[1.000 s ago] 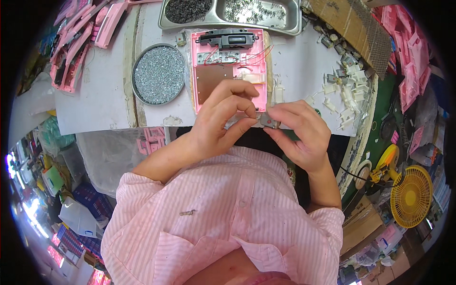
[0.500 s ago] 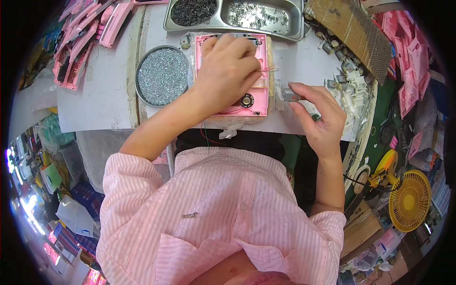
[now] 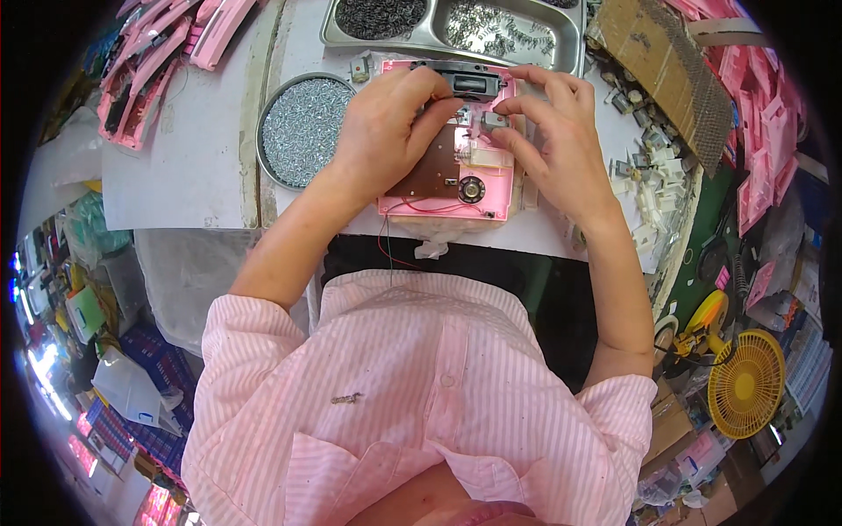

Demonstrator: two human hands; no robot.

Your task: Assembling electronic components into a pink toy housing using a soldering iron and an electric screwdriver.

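Note:
A pink plastic casing lies open on the worktable, with a brown board, a round black part and thin red wires inside it. My right hand is over the casing's right side, pinching a small silvery motor between thumb and fingers. Over the left side is my left hand, its thumb and fingertips pressed together near the board's top; what they pinch is too small to make out. Above both sets of fingertips sits a dark rectangular part at the casing's far end.
A round tin of small screws stands left of the casing. Behind is a metal tray with small dark parts. White plastic pieces, motors and cardboard lie right; pink shells pile far left. A yellow fan stands lower right.
My right hand has brought the motor leftward from beside the casing to over it. My left hand has drawn back to the left, uncovering the brown board and the dark part.

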